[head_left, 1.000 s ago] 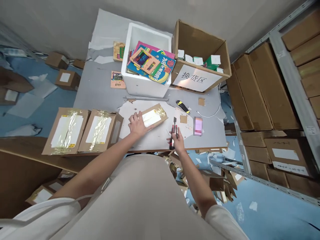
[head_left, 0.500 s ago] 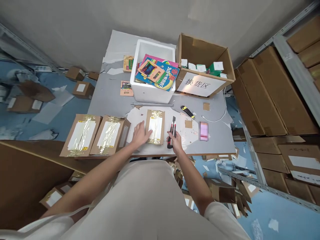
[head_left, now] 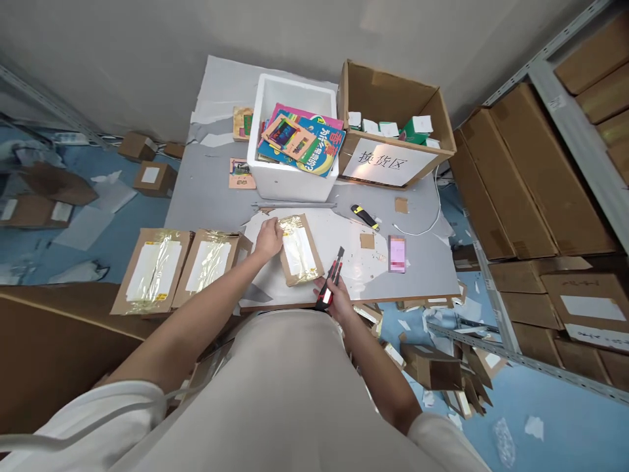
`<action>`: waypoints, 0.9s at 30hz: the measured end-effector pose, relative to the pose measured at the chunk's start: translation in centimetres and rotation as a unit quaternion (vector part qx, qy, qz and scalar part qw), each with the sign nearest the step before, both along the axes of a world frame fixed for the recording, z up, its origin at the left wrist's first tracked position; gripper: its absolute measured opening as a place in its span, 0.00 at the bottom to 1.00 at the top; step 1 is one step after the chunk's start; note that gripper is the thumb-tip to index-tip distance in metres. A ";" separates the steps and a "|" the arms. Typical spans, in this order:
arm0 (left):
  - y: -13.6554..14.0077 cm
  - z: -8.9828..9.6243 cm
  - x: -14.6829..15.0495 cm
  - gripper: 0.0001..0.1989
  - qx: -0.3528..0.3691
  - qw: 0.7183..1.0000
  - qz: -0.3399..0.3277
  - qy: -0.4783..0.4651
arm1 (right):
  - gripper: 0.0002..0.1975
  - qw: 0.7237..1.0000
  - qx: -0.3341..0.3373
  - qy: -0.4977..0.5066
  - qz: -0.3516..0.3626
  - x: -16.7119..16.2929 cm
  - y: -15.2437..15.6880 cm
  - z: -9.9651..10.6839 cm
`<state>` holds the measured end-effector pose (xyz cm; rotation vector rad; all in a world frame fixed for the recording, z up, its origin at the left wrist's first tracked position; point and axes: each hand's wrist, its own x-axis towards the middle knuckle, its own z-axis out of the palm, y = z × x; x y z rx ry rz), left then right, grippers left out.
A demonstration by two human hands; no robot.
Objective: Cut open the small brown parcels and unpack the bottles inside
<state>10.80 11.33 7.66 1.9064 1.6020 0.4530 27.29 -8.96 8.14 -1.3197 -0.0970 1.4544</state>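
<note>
A small taped cardboard box [head_left: 301,252] with a white label sits turned at an angle near the table's front edge. My left hand [head_left: 270,238] is closed on its upper left corner, the fingertips partly hidden. In my right hand [head_left: 338,300] is a red and black box cutter [head_left: 330,286], its blade out and pointing away from me. The fingers of that hand are close to the box's lower right corner; whether they touch it I cannot tell. A yellow and black cutter [head_left: 365,217] lies farther back on the table.
Two taped boxes [head_left: 154,272] stand at the table's left. Behind are a white foam box [head_left: 295,187] of books and a large carton [head_left: 432,157] with small boxes. A phone [head_left: 397,254], a white cable [head_left: 427,231] and cardboard scraps [head_left: 367,240] lie right. Shelving [head_left: 508,314] flanks the right side.
My left hand has moved up to the small box's far left corner and gripped it. The box has turned askew. My right hand has come nearer to me with the box cutter.
</note>
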 end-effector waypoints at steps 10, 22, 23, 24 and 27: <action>-11.0 0.1 -4.5 0.35 -0.110 0.987 0.114 -0.001 | 0.21 0.979 0.071 -0.186 0.030 5.9 7.3 -0.4; -4.1 1.7 -1.4 0.58 0.074 0.942 -0.286 0.161 | 0.39 0.936 0.003 -0.253 0.245 9.1 2.0 1.9; -4.1 1.5 -1.2 0.58 0.076 0.942 -0.280 0.166 | 0.38 0.937 0.001 -0.251 0.245 8.9 2.0 1.8; -4.2 1.4 -1.2 0.58 0.078 0.944 -0.274 0.168 | 0.38 0.938 -0.001 -0.248 0.244 8.8 2.0 1.8; -4.5 1.1 -1.2 0.58 0.083 0.947 -0.263 0.166 | 0.37 0.939 -0.004 -0.235 0.251 8.8 1.8 1.7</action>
